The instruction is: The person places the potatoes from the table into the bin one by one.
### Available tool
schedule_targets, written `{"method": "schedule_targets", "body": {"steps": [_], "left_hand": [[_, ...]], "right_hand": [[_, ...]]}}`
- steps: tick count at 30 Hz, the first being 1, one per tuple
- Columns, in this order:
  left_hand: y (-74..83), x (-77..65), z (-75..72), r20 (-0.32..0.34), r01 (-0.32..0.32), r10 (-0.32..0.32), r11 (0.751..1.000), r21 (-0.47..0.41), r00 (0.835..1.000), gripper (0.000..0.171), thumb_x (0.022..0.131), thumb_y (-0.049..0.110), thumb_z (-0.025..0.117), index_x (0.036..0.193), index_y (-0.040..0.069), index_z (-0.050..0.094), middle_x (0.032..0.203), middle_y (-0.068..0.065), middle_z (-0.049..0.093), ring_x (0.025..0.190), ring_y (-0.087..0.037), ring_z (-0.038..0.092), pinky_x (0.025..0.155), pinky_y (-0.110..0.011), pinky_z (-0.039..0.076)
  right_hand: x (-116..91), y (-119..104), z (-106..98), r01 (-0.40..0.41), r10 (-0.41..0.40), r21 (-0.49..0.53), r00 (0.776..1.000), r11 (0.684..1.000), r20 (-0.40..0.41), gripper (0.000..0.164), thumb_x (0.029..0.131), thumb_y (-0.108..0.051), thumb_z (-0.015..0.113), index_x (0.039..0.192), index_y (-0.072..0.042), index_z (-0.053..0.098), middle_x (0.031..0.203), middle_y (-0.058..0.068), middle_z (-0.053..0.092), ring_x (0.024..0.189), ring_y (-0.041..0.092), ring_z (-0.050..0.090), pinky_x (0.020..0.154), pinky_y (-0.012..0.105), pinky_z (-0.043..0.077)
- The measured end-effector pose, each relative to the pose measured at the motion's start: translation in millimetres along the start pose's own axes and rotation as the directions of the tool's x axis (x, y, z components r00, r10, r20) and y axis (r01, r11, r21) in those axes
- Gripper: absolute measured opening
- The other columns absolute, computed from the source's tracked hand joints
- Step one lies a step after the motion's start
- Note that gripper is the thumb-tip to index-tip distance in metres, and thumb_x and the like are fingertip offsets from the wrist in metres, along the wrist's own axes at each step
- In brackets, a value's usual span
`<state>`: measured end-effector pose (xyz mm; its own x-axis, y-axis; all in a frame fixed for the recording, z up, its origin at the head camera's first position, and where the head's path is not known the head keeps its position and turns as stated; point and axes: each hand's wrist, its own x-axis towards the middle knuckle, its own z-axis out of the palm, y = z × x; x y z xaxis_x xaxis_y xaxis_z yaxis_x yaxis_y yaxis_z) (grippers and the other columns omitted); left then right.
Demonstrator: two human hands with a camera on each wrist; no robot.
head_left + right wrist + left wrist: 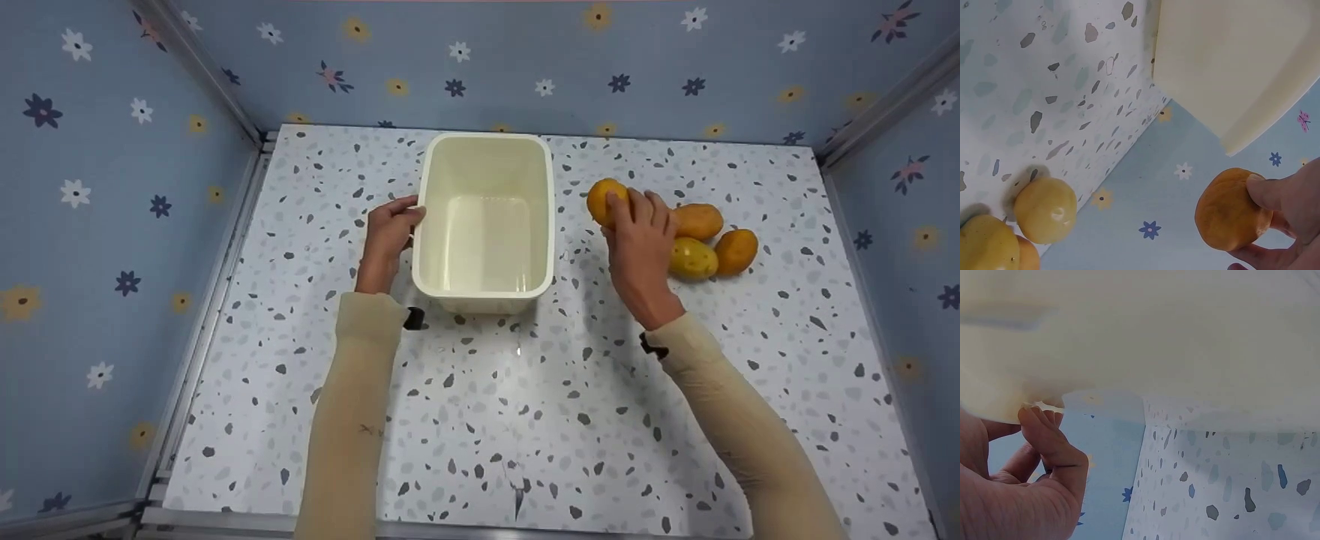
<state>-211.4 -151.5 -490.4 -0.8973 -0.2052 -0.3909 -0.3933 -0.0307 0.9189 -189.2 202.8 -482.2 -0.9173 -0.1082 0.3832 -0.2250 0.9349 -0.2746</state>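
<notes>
A cream plastic bin (487,305), its inside bare, stands upright on the speckled table. My left hand (388,236) pinches its left rim; in the left wrist view the bin's wall (1185,343) fills the top. To the right of the bin, my right hand (643,244) grips an orange-yellow mango (602,200) between thumb and fingers. The right wrist view shows this mango (1230,211) raised above the table, apart from the bin. Beside the right hand lie an orange mango (699,222), a yellow mango (694,259) and another orange one (737,251), close together.
The white table (480,420) has grey speckles and a dark mark near its front edge. Blue flowered panels (502,67) stand along the back and both sides, with metal rails (210,300) at the table's left edge.
</notes>
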Motion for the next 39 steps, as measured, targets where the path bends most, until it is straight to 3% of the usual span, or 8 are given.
{"method": "schedule_targets", "body": {"steps": [20, 30, 39], "left_hand": [[0.3, 2.1, 0.4, -0.01, 0.03, -0.03, 0.999, -0.03, 0.999, 0.036, 0.105, 0.014, 0.065, 0.14, 0.004, 0.068, 0.112, -0.011, 0.07, 0.082, -0.013, 0.067, 0.066, -0.022, 0.055], [-2.2, -0.1, -0.1, 0.002, -0.007, 0.007, 0.999, -0.033, 1.0, 0.037, 0.105, 0.014, 0.065, 0.141, 0.005, 0.067, 0.108, -0.006, 0.069, 0.086, -0.015, 0.069, 0.069, -0.024, 0.058], [-0.4, -0.2, 0.2, -0.002, 0.009, -0.009, 1.0, -0.021, 1.0, 0.037, 0.105, 0.015, 0.066, 0.142, 0.006, 0.067, 0.112, -0.007, 0.07, 0.088, -0.015, 0.068, 0.071, -0.025, 0.057]], "right_hand": [[18, -30, -3, 0.047, -0.047, -0.018, 0.999, 0.999, 0.0, 0.045, 0.102, -0.014, 0.073, 0.144, -0.014, 0.058, 0.15, 0.02, 0.053, 0.142, 0.044, 0.042, 0.117, 0.059, 0.032], [29, -48, -3, 0.112, -0.112, 0.011, 0.993, 0.994, 0.042, 0.045, 0.104, -0.013, 0.07, 0.146, -0.012, 0.056, 0.15, 0.022, 0.052, 0.141, 0.044, 0.042, 0.12, 0.058, 0.03], [38, -60, -4, 0.135, -0.138, 0.035, 0.984, 0.99, 0.11, 0.046, 0.106, -0.012, 0.065, 0.15, -0.013, 0.053, 0.153, 0.021, 0.049, 0.144, 0.042, 0.039, 0.122, 0.057, 0.027]]}}
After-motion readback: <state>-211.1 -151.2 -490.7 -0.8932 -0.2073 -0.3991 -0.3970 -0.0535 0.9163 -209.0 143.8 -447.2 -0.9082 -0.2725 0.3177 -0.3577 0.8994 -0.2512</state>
